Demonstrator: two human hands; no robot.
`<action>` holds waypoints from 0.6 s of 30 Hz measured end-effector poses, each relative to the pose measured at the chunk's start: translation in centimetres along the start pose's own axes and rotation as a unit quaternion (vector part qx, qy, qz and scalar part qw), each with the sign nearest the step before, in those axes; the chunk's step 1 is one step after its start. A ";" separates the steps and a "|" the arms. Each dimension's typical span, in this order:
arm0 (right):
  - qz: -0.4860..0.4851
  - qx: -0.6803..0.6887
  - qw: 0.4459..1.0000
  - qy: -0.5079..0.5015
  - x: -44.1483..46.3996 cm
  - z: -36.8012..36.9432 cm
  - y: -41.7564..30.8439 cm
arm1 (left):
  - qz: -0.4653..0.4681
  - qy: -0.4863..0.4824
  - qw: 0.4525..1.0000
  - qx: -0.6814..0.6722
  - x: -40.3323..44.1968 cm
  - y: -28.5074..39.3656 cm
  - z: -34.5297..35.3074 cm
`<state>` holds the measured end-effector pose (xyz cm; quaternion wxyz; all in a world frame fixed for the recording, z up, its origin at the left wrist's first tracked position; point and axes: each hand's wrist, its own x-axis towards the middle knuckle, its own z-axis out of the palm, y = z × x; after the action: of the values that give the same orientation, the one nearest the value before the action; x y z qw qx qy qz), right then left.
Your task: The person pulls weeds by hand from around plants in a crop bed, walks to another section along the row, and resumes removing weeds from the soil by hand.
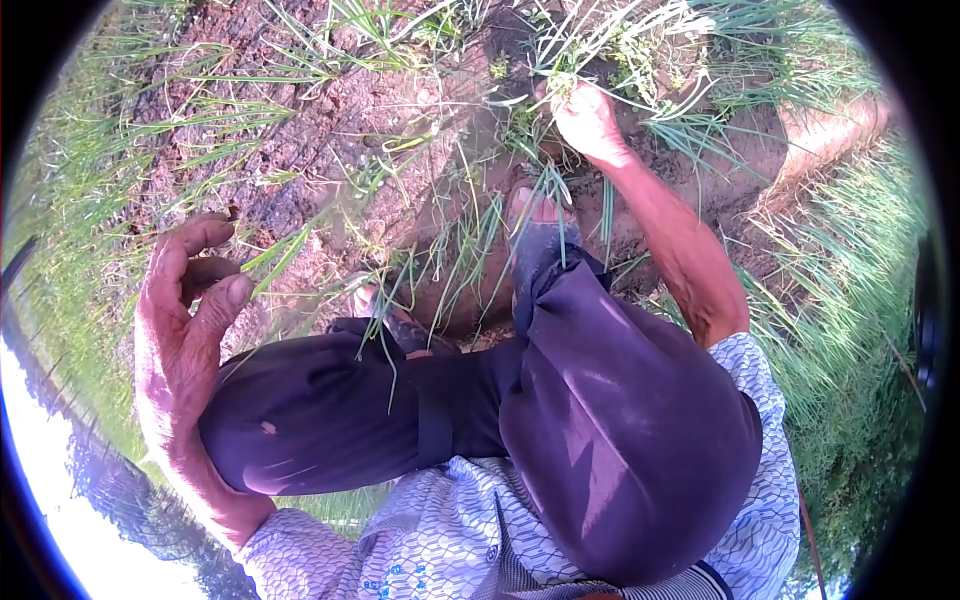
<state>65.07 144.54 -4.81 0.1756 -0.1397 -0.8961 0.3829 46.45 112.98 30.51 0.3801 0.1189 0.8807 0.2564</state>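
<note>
The small leafy plant (637, 58) grows in among long narrow blades (690, 132) at the top of the view, right of centre, with the right hand (588, 118) bent into the greenery just beside it. The fingers there are bunched, but glare and leaves hide whether they are clamped on a stem. The step in hand looks like sorting or gripping plants at the base; a pull from here would call for a firm pinch low down, clear of neighbouring blades. A bare foot (538, 208) stands on the soil (430, 95) just below. Well apart, the left hand (185, 310) hangs beside the dark trousers (620, 420), loosely curled, thumb and fingers parted, near a green blade (278, 258); contact is unclear.
</note>
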 end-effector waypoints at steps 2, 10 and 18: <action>0.105 0.063 0.989 -0.084 -0.4 -0.4 0.5 | -0.009 -0.006 1.000 -0.009 -0.1 -0.2 0.0; 0.136 0.092 0.967 -0.196 0.6 1.2 -0.7 | 0.001 -0.006 1.000 -0.008 0.1 -0.1 0.1; -0.110 -0.067 0.985 -0.114 2.3 -3.0 0.4 | 0.018 -0.007 1.000 -0.014 -0.1 -0.8 -0.5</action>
<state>64.30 147.62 -2.69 0.1040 -0.0068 -0.9437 0.3139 46.15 112.10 30.41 0.3838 0.1309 0.8719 0.2746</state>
